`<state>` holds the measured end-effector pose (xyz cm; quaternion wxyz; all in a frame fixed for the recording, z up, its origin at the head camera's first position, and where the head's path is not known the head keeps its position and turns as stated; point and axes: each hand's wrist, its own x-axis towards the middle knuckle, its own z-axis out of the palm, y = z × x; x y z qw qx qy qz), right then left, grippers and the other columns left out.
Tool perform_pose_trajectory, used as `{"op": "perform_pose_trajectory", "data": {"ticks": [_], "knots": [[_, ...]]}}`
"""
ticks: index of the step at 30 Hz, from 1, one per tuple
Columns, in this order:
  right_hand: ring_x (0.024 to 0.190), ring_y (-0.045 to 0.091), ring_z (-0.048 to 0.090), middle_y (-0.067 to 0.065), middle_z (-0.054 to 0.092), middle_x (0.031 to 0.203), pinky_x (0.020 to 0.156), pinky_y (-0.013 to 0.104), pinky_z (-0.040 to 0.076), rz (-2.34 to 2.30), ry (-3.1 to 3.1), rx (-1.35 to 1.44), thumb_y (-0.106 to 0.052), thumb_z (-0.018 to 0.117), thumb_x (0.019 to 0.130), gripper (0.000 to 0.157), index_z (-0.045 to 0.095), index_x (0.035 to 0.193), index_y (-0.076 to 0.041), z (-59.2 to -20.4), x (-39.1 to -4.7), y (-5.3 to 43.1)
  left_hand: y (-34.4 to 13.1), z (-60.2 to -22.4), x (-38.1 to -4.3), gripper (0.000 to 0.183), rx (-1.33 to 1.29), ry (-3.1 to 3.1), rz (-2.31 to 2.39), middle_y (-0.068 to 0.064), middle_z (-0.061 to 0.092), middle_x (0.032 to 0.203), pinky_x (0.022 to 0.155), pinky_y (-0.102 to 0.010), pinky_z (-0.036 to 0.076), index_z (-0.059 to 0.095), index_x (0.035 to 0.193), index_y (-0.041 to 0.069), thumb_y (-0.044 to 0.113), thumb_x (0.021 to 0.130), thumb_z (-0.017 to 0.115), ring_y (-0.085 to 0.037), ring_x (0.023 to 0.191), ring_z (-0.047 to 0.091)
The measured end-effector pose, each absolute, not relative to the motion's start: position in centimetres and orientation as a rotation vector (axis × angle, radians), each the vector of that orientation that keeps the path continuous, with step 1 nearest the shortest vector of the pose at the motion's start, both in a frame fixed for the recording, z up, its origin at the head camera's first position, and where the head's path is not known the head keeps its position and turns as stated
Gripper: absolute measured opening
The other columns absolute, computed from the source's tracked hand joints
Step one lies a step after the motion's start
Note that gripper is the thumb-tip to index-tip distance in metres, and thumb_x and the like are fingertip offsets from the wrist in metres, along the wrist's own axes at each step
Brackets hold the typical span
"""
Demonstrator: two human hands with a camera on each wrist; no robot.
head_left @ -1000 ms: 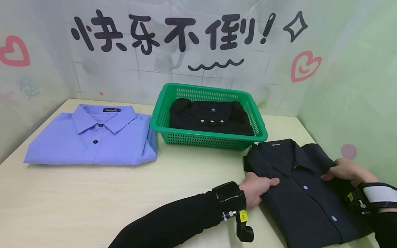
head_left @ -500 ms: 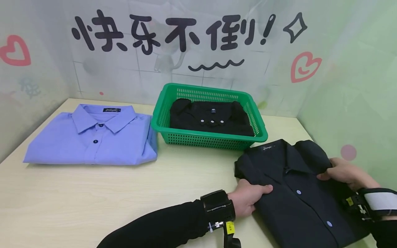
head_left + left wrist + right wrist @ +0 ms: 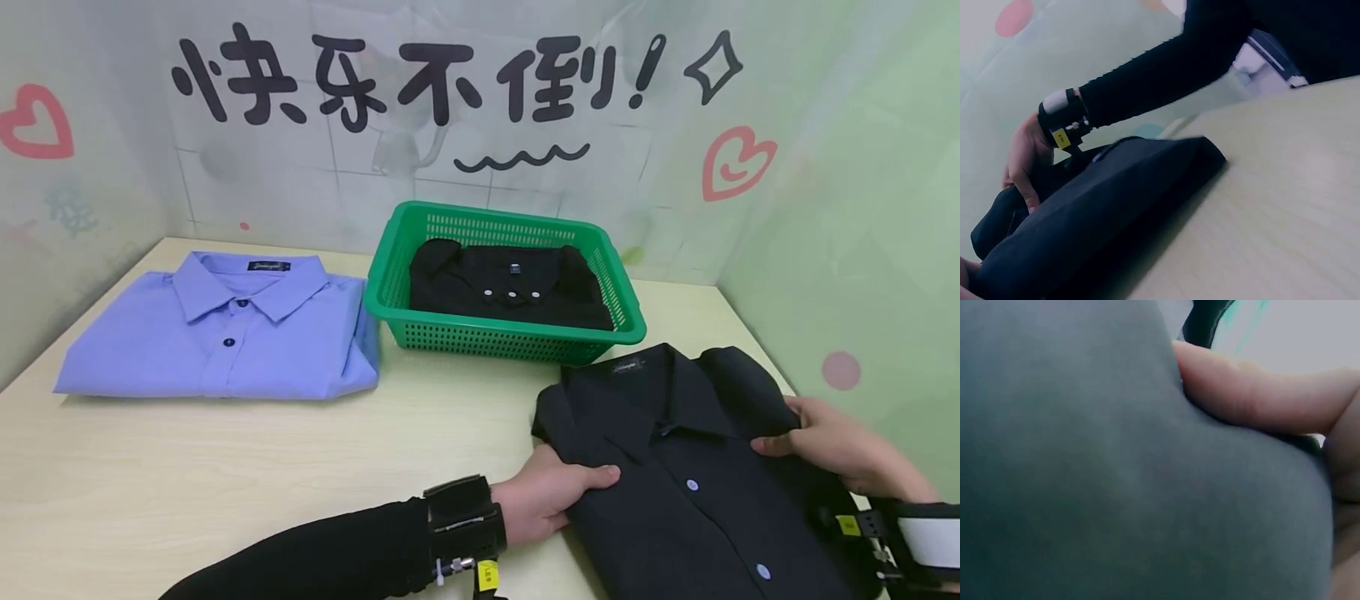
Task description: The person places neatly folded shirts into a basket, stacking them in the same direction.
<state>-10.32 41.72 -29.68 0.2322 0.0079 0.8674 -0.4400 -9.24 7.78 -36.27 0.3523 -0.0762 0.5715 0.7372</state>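
A folded black button-up shirt (image 3: 675, 475) lies at the right front of the table, collar toward the back, pale buttons down its front. My left hand (image 3: 551, 492) grips its left edge, thumb on top and fingers hidden underneath. At the opposite edge my right hand (image 3: 836, 442) holds the shirt the same way. In the left wrist view the shirt (image 3: 1116, 200) appears side-on, its near edge standing off the table, with the right hand (image 3: 1022, 162) on its far side. The right wrist view shows the right thumb (image 3: 1254, 394) pressed on dark cloth (image 3: 1116, 456).
A green basket (image 3: 510, 329) with a folded black shirt (image 3: 487, 308) in it stands at the back, just behind the held shirt's collar. A folded blue shirt (image 3: 262, 358) lies at the left of the table (image 3: 262, 483). Walls border the back and both sides.
Both hands have moved left with the black shirt between them, the left hand further and also toward the front. The basket and the blue shirt have stayed in place.
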Motion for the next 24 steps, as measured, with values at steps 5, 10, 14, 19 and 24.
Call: {"op": "perform_pose_trajectory", "data": {"ticks": [5, 10, 14, 19, 24], "knots": [[0.093, 0.035, 0.066, 0.017, 0.066, 0.105, 0.078, 0.044, 0.056, -1.263, 2.269, 0.014, -0.012, 0.065, 0.096, 0.049, 0.041, 0.129, 0.016, -30.0, -9.9, 40.5, 4.9, -36.3, -9.0, 0.051, -0.062, 1.446, 1.917, -0.007, 0.061, 0.112, 0.094, -0.038, 0.049, 0.044, 0.127, -0.001, 0.010, 0.088, 0.075, -0.020, 0.101, 0.063], [0.092, 0.034, 0.065, 0.016, 0.065, 0.103, 0.078, 0.044, 0.055, -1.299, 2.263, 0.005, -0.010, 0.069, 0.092, 0.045, 0.047, 0.123, 0.015, -30.8, -9.5, 38.7, 2.4, -36.2, -9.4, 0.048, 0.004, 1.458, 1.899, -0.006, 0.065, 0.114, 0.095, -0.038, 0.048, 0.048, 0.130, 0.003, 0.011, 0.090, 0.074, -0.019, 0.104, 0.064], [0.096, 0.033, 0.064, 0.017, 0.063, 0.108, 0.082, 0.043, 0.054, -1.316, 2.255, -0.018, -0.010, 0.071, 0.090, 0.050, 0.045, 0.125, 0.015, -31.3, -9.1, 37.3, 0.7, -36.2, -9.6, 0.049, 0.041, 1.479, 1.890, -0.006, 0.064, 0.116, 0.094, -0.038, 0.048, 0.050, 0.132, 0.005, 0.009, 0.089, 0.074, -0.020, 0.105, 0.063], [0.111, 0.033, 0.059, 0.019, 0.059, 0.122, 0.092, 0.040, 0.050, -1.408, 2.092, -0.043, -0.015, 0.061, 0.098, 0.049, 0.040, 0.133, 0.012, -31.8, -8.9, 36.0, -1.7, -36.3, -10.0, 0.050, 0.090, 1.504, 1.884, -0.008, 0.064, 0.118, 0.090, -0.037, 0.051, 0.050, 0.133, 0.003, 0.008, 0.089, 0.073, -0.022, 0.104, 0.064], [0.117, 0.038, 0.055, 0.025, 0.054, 0.129, 0.097, 0.046, 0.047, -1.555, 1.847, -0.066, -0.016, 0.047, 0.105, 0.045, 0.031, 0.138, 0.011, -32.3, -9.3, 34.7, -4.5, -36.2, -10.9, 0.052, 0.163, 1.567, 1.852, -0.010, 0.064, 0.120, 0.090, -0.037, 0.051, 0.050, 0.133, -0.001, 0.007, 0.088, 0.074, -0.024, 0.103, 0.065]]}}
